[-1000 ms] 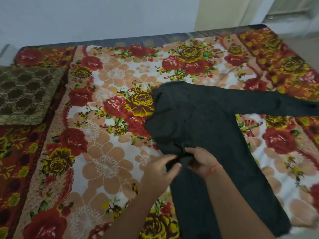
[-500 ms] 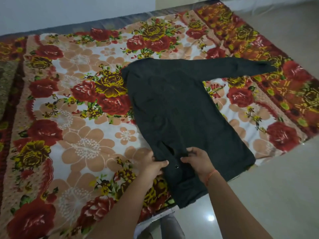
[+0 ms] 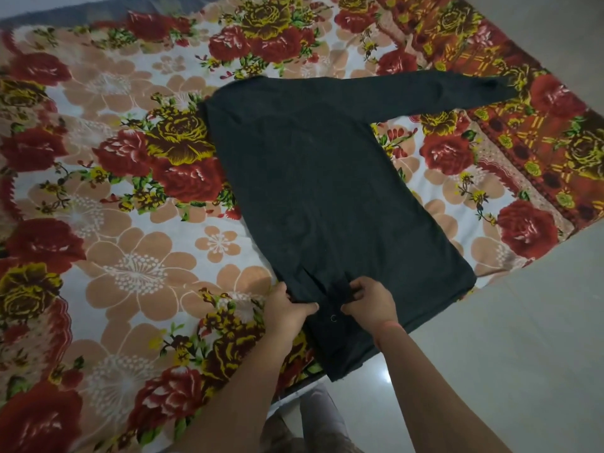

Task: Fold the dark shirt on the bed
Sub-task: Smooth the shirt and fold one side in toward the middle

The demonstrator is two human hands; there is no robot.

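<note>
Dark shirt [image 3: 320, 178] is spread flat on floral bed cover [image 3: 130, 256], by the bed's near corner. A narrow strip of it w/ a button [image 3: 333, 318] is draped over the near edge twd the floor [image 3: 523, 322]. Strip is prob a cuff or placket; fabric too dark for that to be told.

Left hand [image 3: 289, 310]: fingers curled onto the shirt's near-left edge, cloth gripped, thumb pointed at the button. Right hand [image 3: 369, 300]: small bunch of cloth pinched btwn thumb and curled fingers, just right of the button. Hands are near each other, not touching, button btwn them.

Key relation: the shirt's whole body lies ahead of the fingers, away from the person. One long sleeve [image 3: 441, 93] is stretched out far-right, well apart from both hands, on the right hand's side.

Judged: early stage, near edge being squared up, no body fold made yet. Next, the far sleeve prob needs to be brought in across the body. That reach is best given to the right hand, w/ the near edge pinned by the left so cloth isn't dragged.
</note>
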